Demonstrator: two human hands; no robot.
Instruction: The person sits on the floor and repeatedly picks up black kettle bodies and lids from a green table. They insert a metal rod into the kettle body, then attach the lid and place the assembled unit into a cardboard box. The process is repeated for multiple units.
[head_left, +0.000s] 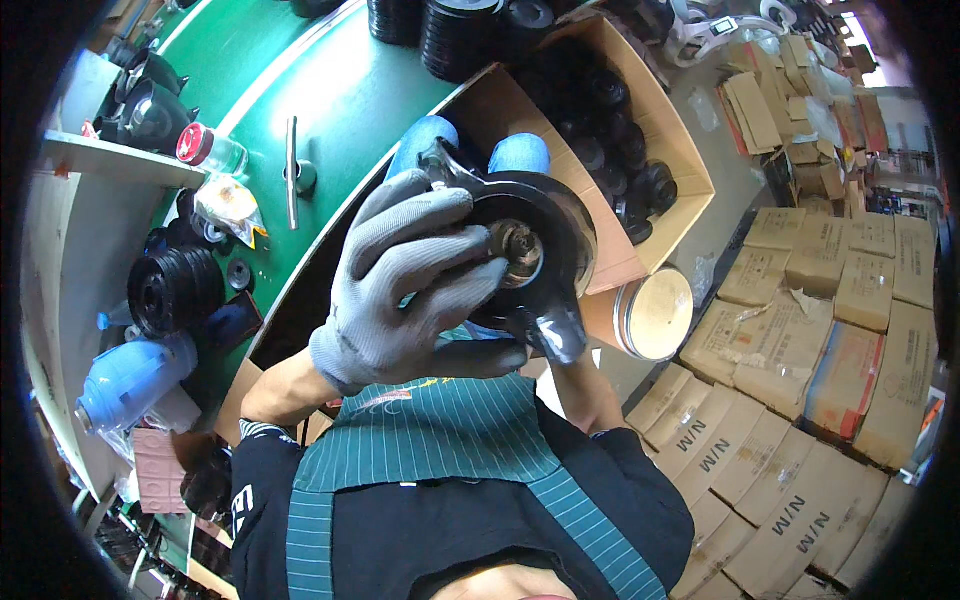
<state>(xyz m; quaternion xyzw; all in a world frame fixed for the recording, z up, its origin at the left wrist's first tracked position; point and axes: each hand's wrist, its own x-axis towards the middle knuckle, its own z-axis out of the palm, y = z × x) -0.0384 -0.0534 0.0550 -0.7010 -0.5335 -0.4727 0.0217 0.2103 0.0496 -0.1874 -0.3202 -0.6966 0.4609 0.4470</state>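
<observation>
A glossy black plastic part (575, 215), round and hollow with projections at top and lower right, is held up before my apron. Set in its middle is a round metallic fitting (518, 253). My left hand (410, 275), in a grey glove, reaches over the part from the left with bent fingers, its tips against the fitting's left side. The thumb stretches out below. Only the bare wrist and forearm of my right hand (583, 392) show, rising to the part's lower right; the fingers are hidden behind it.
An open cardboard box (690, 215) of black round parts lies beyond. On the green table (330, 85) are a metal rod with a base (293, 175), a red-lidded jar (212, 150) and stacked black discs (460, 40). A round tub (655, 312) and stacked cartons (770, 340) stand right.
</observation>
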